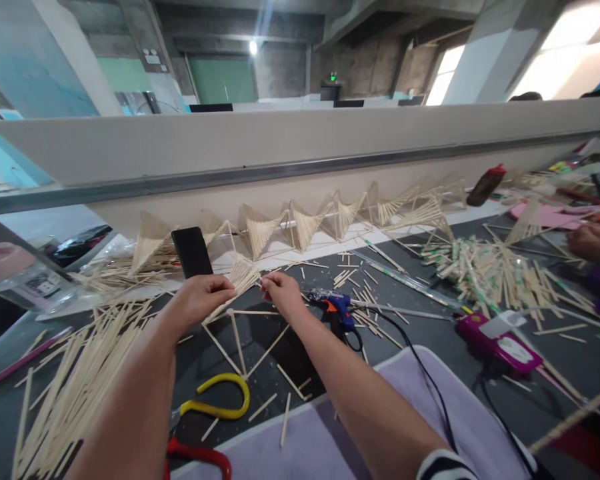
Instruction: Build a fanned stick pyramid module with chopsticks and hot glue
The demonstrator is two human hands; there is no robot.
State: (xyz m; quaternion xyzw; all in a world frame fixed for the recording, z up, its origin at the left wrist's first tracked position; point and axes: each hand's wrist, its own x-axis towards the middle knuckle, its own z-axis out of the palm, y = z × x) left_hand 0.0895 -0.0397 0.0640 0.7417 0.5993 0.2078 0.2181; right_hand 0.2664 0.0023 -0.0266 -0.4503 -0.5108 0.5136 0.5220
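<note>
My left hand [200,299] is closed, thumb and fingertips pinching the left edge of a small frame of thin wooden sticks [244,272]. Its upper part is a fan of closely laid sticks, and below it open triangular legs [236,337] rest on the dark table. My right hand [284,295] is pinched at the fan's right side; what lies between its fingertips is too small to make out. Just right of that hand, a blue glue gun [336,308] lies on the table. A black phone [193,252] leans upright behind my left hand.
Similar twisted stick frames [307,227] line the white partition. Loose sticks [87,377] lie left, with a bundle [485,267] at right. Yellow-and-red-handled pliers [220,397], a lilac cloth [420,393], a magenta power strip [500,341] and cables are near. Another person's hand [597,240] is far right.
</note>
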